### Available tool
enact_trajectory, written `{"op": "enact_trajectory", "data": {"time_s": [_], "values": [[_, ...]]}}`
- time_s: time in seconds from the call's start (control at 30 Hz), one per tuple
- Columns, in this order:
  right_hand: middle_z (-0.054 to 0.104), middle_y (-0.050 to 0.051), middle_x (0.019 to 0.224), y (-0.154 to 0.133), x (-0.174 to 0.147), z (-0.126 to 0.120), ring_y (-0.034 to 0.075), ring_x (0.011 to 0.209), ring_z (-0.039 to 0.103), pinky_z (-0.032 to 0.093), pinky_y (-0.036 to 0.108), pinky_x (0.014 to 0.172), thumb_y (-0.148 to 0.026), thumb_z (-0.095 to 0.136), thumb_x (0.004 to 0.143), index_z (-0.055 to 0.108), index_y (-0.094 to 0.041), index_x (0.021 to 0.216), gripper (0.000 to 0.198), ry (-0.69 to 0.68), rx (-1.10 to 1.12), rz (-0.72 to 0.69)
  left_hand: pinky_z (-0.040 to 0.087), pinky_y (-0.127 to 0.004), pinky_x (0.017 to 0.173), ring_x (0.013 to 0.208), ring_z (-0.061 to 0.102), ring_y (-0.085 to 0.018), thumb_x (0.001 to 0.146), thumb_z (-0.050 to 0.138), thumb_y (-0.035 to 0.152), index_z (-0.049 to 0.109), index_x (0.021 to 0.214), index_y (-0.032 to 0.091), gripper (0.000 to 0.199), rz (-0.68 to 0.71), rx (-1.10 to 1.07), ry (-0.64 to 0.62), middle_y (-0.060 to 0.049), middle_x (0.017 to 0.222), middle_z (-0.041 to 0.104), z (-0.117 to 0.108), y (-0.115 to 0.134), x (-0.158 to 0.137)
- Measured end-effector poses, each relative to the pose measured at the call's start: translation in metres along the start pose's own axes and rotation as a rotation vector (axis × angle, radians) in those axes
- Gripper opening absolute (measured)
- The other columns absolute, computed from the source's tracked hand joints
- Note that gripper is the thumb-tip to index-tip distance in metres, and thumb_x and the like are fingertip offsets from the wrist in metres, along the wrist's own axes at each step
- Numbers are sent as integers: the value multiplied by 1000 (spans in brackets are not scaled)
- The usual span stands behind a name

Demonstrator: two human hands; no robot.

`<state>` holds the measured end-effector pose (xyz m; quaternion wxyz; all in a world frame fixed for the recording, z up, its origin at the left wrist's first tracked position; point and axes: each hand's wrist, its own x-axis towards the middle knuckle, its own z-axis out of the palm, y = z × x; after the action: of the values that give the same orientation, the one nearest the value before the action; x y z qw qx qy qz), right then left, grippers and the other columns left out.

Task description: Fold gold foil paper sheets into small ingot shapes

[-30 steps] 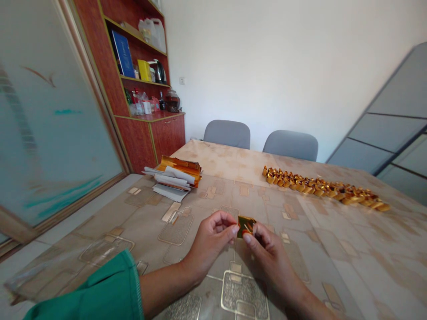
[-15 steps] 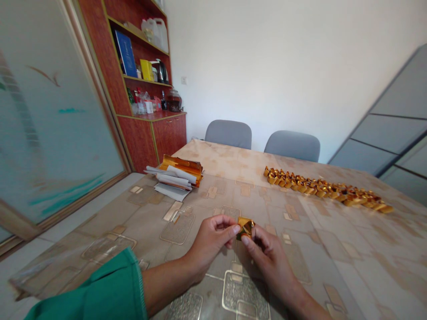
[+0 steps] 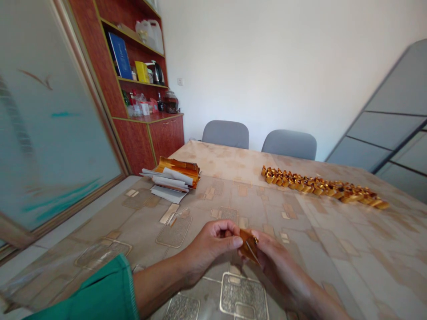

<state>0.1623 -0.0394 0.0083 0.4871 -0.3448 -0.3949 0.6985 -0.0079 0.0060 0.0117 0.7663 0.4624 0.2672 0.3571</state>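
A patterned table [image 3: 213, 156] spreads under the left hand [image 3: 213, 244] and right hand [image 3: 276, 255], with two grey chairs [image 3: 226, 133] at its edge beyond them. On it, ahead and to the right of the hands, lies a long, close-packed row of folded gold pieces [image 3: 316, 186], while ahead to their left sits a shorter loose stack of gold and pale grey sheets [image 3: 175, 178]. Both hands pinch a small folded gold piece [image 3: 247, 246] between them, thumbs and fingers at its opposite sides.

Soft light; wall [image 3: 253, 66] bright; right grip [image 3: 274, 254] blurred.
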Motion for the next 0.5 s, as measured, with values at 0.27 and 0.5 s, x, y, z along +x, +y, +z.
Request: {"op": "enact_trajectory", "data": {"time_s": [0.27, 0.5], "values": [[52, -3, 63, 6, 1, -5, 8, 55, 42, 34, 20, 52, -41, 76, 82, 66, -14, 80, 29, -63, 154, 68, 30, -22, 57, 62, 49, -10, 69, 85, 38, 63, 82, 15, 34, -182, -116, -110, 0, 74, 59, -6, -6, -3], [36, -13, 46, 10, 0, -9, 4, 38, 19, 23, 15, 38, -35, 67, 92, 62, -15, 90, 21, -269, 326, 135, 38, -22, 66, 61, 42, -8, 73, 82, 33, 68, 84, 13, 27, -255, -304, -180, 4, 64, 43, 0, -1, -7]]}}
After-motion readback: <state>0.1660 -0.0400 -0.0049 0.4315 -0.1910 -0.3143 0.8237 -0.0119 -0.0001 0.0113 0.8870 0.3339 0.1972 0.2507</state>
